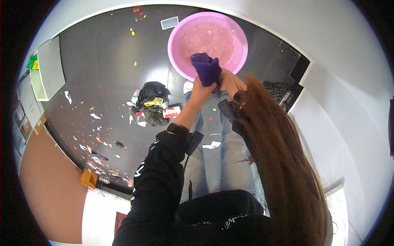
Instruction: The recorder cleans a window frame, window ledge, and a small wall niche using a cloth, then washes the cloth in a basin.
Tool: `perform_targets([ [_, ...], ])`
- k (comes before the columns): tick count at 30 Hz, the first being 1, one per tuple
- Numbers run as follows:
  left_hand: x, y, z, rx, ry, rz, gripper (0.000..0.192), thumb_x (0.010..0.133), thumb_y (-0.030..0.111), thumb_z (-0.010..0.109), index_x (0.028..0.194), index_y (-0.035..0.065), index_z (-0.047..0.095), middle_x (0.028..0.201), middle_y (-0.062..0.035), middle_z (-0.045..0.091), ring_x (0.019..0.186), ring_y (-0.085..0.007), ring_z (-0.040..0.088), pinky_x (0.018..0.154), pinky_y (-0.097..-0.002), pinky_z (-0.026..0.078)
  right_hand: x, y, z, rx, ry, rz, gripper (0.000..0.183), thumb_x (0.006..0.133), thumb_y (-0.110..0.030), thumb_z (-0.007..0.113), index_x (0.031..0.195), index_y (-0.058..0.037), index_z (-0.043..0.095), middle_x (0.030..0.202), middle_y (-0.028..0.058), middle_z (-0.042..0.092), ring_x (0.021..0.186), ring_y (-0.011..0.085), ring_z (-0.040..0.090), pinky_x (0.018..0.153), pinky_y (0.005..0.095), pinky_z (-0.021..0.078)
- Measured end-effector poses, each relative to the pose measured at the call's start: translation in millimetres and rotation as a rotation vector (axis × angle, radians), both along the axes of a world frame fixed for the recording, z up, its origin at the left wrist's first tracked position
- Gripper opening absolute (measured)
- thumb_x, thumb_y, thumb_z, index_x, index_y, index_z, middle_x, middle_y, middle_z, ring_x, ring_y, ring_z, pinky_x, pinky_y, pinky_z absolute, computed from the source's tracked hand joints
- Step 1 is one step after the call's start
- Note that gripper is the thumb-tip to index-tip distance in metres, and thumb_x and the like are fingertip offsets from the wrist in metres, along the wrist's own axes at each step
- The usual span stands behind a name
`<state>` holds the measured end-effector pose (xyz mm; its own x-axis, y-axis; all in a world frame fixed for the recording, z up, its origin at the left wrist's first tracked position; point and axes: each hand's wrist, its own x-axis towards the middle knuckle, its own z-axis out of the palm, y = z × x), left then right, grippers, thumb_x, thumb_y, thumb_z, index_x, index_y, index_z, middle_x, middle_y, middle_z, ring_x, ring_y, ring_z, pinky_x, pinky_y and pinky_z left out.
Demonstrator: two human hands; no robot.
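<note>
A bunched purple cloth (205,68) is held up over the near edge of a round pink plastic basin (240,57). Clear water (206,40) with ripples fills the bottom of the basin. My left hand (203,89) wraps around the cloth's lower left side. On the other side, my right hand (230,80) grips its lower right part, with the fingers partly hidden behind the fabric. Both hands are close together, near the basin's rim. Long brown hair (277,138) hangs over my right forearm and hides most of it.
A black plastic bag (153,92) with rubbish lies on the dark tiled floor (117,64), left of my legs. Paper scraps (95,116) are strewn further left. A rectangular grate (170,23) sits beside the basin; a dark shaggy mat (274,89) lies right, near the white wall (347,61).
</note>
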<state>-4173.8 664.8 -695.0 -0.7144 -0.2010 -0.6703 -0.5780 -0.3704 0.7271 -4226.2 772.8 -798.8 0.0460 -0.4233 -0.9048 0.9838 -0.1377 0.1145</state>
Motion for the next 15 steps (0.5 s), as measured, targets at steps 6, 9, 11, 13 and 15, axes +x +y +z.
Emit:
perform_targets([
  [6, 6.9, 3.9, 0.5, -0.305, 0.162, -0.154, 0.047, 0.064, -0.002, 0.063, 0.109, 0.0021, 0.049, 0.102, -0.0146, 0.051, 0.098, -0.03, 0.049, 0.087, -0.037, 0.038, 7.0, -10.3, 11.0, 0.139, 0.099, 0.012, 0.027, 0.09, -0.029, 0.045, 0.089, -0.0044, 0.057, 0.085, 0.0112, 0.061, 0.078, 0.0202, 0.059, 0.072, 0.0342, 0.048],
  [9, -2.6, 1.3, 13.1, -0.523, 0.269, -0.29, 0.04, 0.069, -0.003, 0.059, 0.107, 0.0015, 0.048, 0.102, -0.0118, 0.054, 0.096, -0.0223, 0.052, 0.084, -0.0329, 0.04, 6.2, -11.9, 13.0, 0.185, 0.129, 0.005, 0.028, 0.09, -0.03, 0.044, 0.09, -0.0041, 0.057, 0.086, 0.0112, 0.061, 0.078, 0.0201, 0.059, 0.072, 0.034, 0.0477],
  [11, -4.0, -1.1, 12.6, -0.565, 0.287, -0.329, 0.04, 0.069, -0.002, 0.058, 0.108, 0.0008, 0.048, 0.101, -0.0121, 0.055, 0.095, -0.022, 0.052, 0.084, -0.0322, 0.04, 5.2, -13.8, 13.7, 0.208, 0.147, 0.002, 0.029, 0.09, -0.03, 0.044, 0.091, -0.0039, 0.057, 0.087, 0.0112, 0.06, 0.078, 0.0201, 0.059, 0.072, 0.0339, 0.0475],
  [13, -1.1, -6.2, 4.7, -0.611, 0.302, -0.367, 0.041, 0.069, -0.002, 0.057, 0.109, 0.0001, 0.048, 0.101, -0.0124, 0.055, 0.095, -0.0216, 0.052, 0.085, -0.0315, 0.04, 5.6, -18.5, 15.7, 0.222, 0.159, 0.001, 0.03, 0.09, -0.031, 0.044, 0.093, -0.0037, 0.057, 0.088, 0.0112, 0.06, 0.079, 0.0201, 0.058, 0.072, 0.0337, 0.0473],
  [15, -0.8, -12.2, -2.6, -0.283, 0.03, -0.227, 0.05, 0.063, -0.004, 0.058, 0.111, 0.0021, 0.049, 0.103, -0.013, 0.054, 0.096, -0.0263, 0.052, 0.087, -0.0344, 0.04, 4.6, -20.6, 17.7, 0.238, 0.17, -0.002, 0.031, 0.09, -0.031, 0.043, 0.094, -0.0035, 0.056, 0.088, 0.0112, 0.06, 0.079, 0.0201, 0.058, 0.072, 0.0336, 0.0472],
])
